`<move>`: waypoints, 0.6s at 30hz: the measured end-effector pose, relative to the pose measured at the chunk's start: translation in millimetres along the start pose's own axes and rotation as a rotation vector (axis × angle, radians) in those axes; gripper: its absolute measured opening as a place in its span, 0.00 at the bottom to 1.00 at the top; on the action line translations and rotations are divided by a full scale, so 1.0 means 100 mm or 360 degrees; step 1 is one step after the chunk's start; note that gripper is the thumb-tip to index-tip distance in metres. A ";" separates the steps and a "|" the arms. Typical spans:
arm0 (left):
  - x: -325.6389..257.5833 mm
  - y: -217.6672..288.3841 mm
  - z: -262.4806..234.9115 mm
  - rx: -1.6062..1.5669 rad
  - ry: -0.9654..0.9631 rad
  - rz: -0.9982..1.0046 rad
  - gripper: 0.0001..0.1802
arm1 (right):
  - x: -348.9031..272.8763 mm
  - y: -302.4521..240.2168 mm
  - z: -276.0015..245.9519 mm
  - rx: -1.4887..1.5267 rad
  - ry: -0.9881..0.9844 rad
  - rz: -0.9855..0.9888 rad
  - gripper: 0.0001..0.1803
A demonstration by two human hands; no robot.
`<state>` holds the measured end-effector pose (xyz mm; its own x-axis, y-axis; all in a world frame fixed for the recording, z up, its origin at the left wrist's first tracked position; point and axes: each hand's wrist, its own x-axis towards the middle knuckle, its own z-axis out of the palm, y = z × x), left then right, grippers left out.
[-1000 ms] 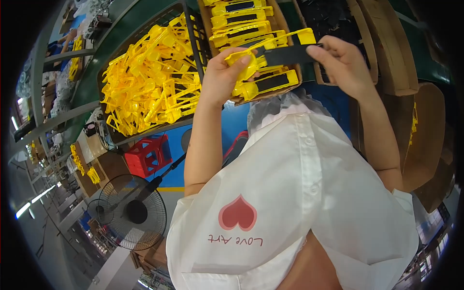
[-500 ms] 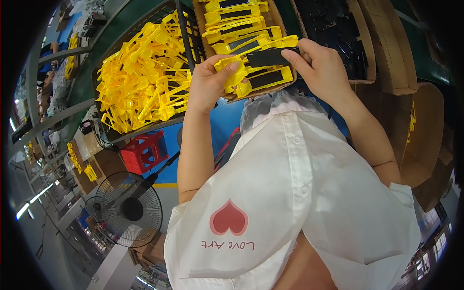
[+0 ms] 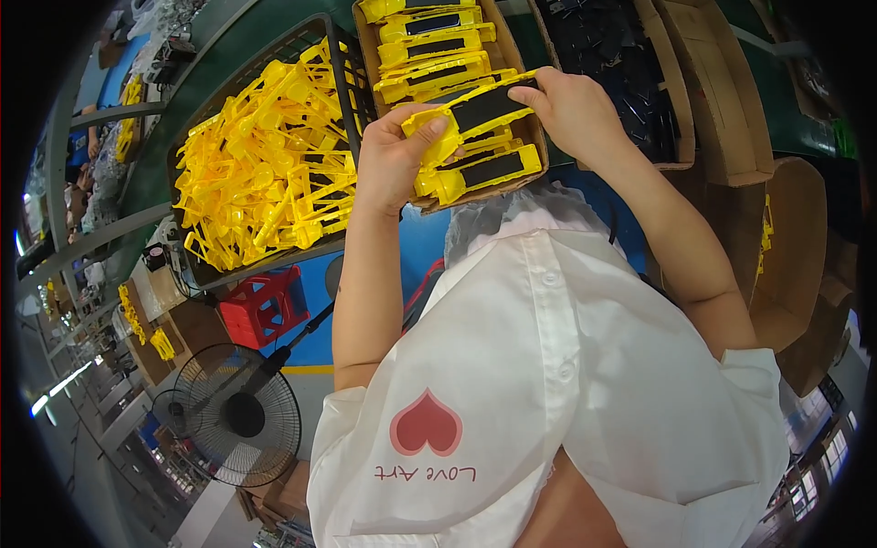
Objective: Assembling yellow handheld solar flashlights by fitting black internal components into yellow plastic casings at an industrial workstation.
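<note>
Up top, centre of the frame, both hands are working on one yellow plastic part with a black insert (image 3: 475, 114). Left hand (image 3: 393, 160) is curling around the part's left end, thumb lying over the top, fingers closed on it. Right hand (image 3: 575, 110) is pinching the right end, fingertips pressing at the black strip, fingers bent in and gripping. The part is being held slightly tilted, its right end higher, just above a cardboard box (image 3: 534, 137) that is carrying rows of the same yellow-and-black pieces (image 3: 438, 50) stacked flat. To the left of that box, a dark wire-sided crate (image 3: 338, 55) is holding a loose heap of bare yellow frames (image 3: 265, 173), filling the upper left. To the right, another cardboard box of small black parts (image 3: 612, 46) is sitting at the upper edge. Below the crate, a red plastic stool (image 3: 260, 306) is standing on blue floor, and a black floor fan (image 3: 233, 416) is sitting at lower left. A white shirt with a red heart (image 3: 425, 425) is filling the lower centre.
</note>
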<state>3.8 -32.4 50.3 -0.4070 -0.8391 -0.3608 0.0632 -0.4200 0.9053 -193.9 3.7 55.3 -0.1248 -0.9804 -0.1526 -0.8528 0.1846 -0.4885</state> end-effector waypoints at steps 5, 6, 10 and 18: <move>0.03 -0.08 0.01 -0.0028 -0.0027 0.0043 0.10 | -0.06 0.04 0.00 -0.0295 0.0046 0.0002 0.19; 0.00 -0.12 0.02 0.0009 -0.0045 0.0029 0.10 | -0.10 0.04 0.00 -0.0376 0.0042 -0.0005 0.19; -0.05 -0.16 -0.02 0.0158 -0.0045 0.0132 0.09 | -0.17 0.12 0.03 -0.0353 0.0437 -0.0094 0.23; 0.01 -0.05 0.03 0.1536 -0.0143 0.0474 0.16 | -0.10 0.28 -0.03 0.0684 -0.0186 0.0110 0.15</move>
<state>0.6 -30.2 46.6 -0.5644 -0.8183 -0.1090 -0.5737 0.2939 0.7645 -218.3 18.9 45.9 -0.0951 -0.9549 -0.2812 -0.5533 0.2855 -0.7825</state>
